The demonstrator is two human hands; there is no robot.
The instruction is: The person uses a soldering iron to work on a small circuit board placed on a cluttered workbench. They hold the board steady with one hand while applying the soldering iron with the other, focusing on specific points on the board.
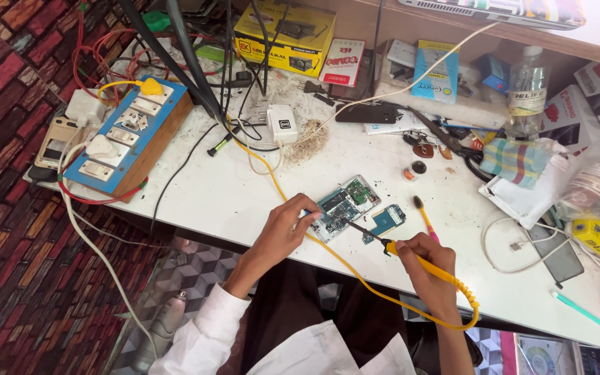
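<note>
On the white counter (244,201) near its front edge, our left hand (280,232) closes its fingertips on the edge of an opened phone (345,206), pinning it flat. Our right hand (425,267) is wrapped shut around a yellow soldering iron (411,257). We see its long axis run up-left, tip on the phone's bare board. A small blue board (385,221) lies just beside.

Single head-worn view, aimed steeply down from above person's chest. White cluttered work surface (244,201) seen close, running tilted across frame from left to lower right. Red-brown patterned floor (8,208) caught at left. Wearer's white sleeves (210,333) seen at bottom edge. No second view supplied.
</note>
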